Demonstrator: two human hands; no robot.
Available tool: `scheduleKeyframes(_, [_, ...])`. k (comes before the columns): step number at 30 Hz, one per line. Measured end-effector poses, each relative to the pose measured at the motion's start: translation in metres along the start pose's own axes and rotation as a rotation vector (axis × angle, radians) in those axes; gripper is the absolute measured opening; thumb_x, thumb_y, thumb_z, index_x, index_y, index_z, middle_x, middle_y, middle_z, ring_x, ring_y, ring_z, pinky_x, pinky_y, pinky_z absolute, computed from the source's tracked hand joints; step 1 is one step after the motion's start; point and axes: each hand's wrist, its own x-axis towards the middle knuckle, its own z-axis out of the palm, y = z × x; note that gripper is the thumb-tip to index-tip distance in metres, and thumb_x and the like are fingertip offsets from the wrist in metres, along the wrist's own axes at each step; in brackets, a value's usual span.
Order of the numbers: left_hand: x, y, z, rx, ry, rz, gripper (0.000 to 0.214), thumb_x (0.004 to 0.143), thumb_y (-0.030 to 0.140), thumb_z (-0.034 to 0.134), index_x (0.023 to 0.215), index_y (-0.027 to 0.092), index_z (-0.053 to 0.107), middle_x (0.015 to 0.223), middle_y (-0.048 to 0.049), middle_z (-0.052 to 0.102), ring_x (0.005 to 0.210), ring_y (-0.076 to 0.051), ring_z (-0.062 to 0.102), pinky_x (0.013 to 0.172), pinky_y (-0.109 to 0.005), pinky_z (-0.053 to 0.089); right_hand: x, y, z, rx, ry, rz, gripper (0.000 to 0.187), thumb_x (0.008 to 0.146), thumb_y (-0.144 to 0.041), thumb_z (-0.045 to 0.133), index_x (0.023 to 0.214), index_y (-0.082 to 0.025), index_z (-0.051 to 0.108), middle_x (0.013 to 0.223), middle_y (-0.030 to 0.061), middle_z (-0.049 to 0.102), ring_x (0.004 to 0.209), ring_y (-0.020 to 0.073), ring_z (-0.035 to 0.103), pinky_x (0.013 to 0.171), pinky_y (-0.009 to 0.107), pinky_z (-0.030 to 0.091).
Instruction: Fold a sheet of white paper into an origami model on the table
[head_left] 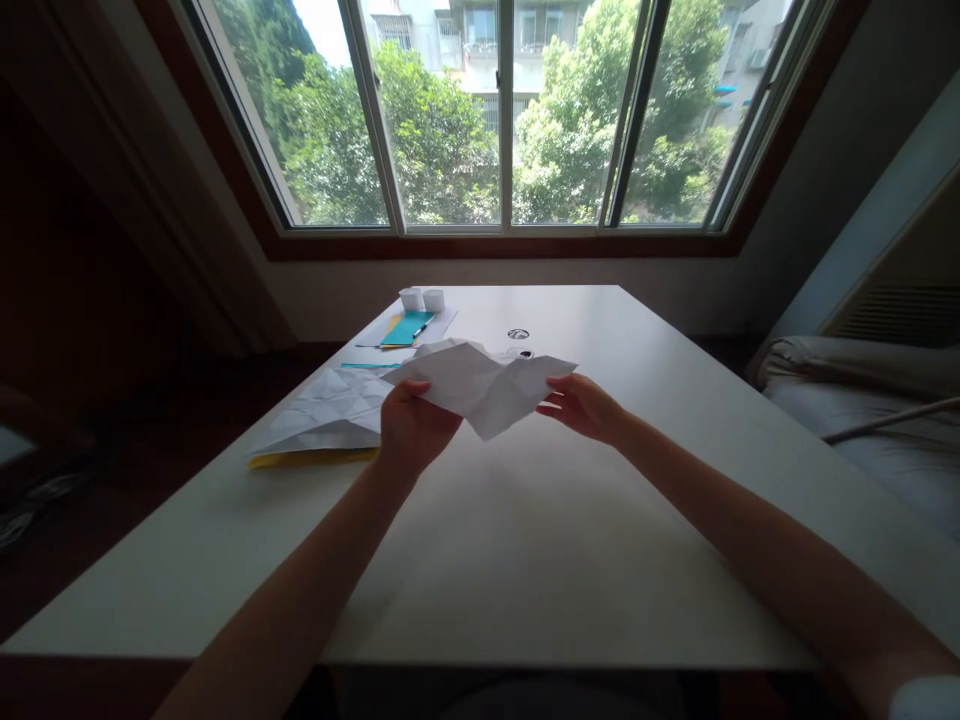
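A creased sheet of white paper (480,385) is held up above the table between my two hands. My left hand (416,425) grips its left side, thumb on top and the other fingers underneath. At the right corner, my right hand (585,400) pinches the paper between thumb and fingers, with the lower fingers a little apart. The sheet has several fold lines, and its near corner points down toward me. Left of my left hand lies more creased white paper (322,405), resting on something yellow (311,459).
Two small white cup-like objects (422,299) stand at the table's far left. Near them lie a teal sheet (409,328) and a pen (422,328). A dark round mark (518,334) shows on the white table (555,560). A cushioned seat (847,420) is at the right.
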Motion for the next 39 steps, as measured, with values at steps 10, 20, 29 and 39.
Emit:
scheduleKeyframes(10, [-0.003, 0.002, -0.008, 0.087, -0.048, -0.211, 0.036, 0.054, 0.017, 0.047, 0.085, 0.014, 0.065, 0.079, -0.0076, 0.067, 0.094, -0.032, 0.060, 0.083, -0.046, 0.047, -0.008, -0.009, -0.007, -0.190, -0.288, 0.166, 0.039, 0.073, -0.039, 0.064, 0.108, -0.023, 0.059, 0.112, 0.0052, 0.060, 0.093, 0.0195, 0.059, 0.082, 0.035, 0.047])
scheduleKeyframes(20, [-0.006, -0.002, -0.006, 0.149, -0.063, -0.338, 0.030, 0.061, 0.020, 0.054, 0.088, 0.014, 0.065, 0.082, -0.0089, 0.068, 0.089, -0.031, 0.062, 0.078, -0.042, 0.049, -0.012, -0.008, 0.023, -0.046, -0.205, 0.139, 0.026, 0.070, -0.034, 0.069, 0.088, -0.015, 0.064, 0.092, 0.0066, 0.066, 0.080, 0.0166, 0.062, 0.072, 0.026, 0.050])
scheduleKeyframes(29, [-0.003, -0.013, -0.015, 0.356, -0.370, -0.265, 0.039, 0.058, 0.026, 0.077, 0.094, 0.016, 0.067, 0.090, -0.0085, 0.067, 0.085, -0.023, 0.062, 0.076, -0.030, 0.049, 0.007, -0.006, 0.011, -0.048, 0.173, 0.006, 0.021, 0.084, -0.031, 0.050, 0.090, -0.016, 0.062, 0.085, 0.0066, 0.068, 0.076, 0.0203, 0.064, 0.069, 0.032, 0.053])
scheduleKeyframes(39, [0.008, -0.025, -0.026, 0.817, -0.280, -0.021, 0.033, 0.061, 0.027, 0.078, 0.088, 0.013, 0.065, 0.087, -0.0072, 0.068, 0.081, -0.021, 0.062, 0.074, -0.031, 0.049, 0.010, -0.014, 0.011, 0.204, 0.338, 0.167, 0.026, 0.093, -0.025, 0.034, 0.092, -0.014, 0.058, 0.075, 0.0036, 0.067, 0.064, 0.0127, 0.063, 0.064, 0.023, 0.052])
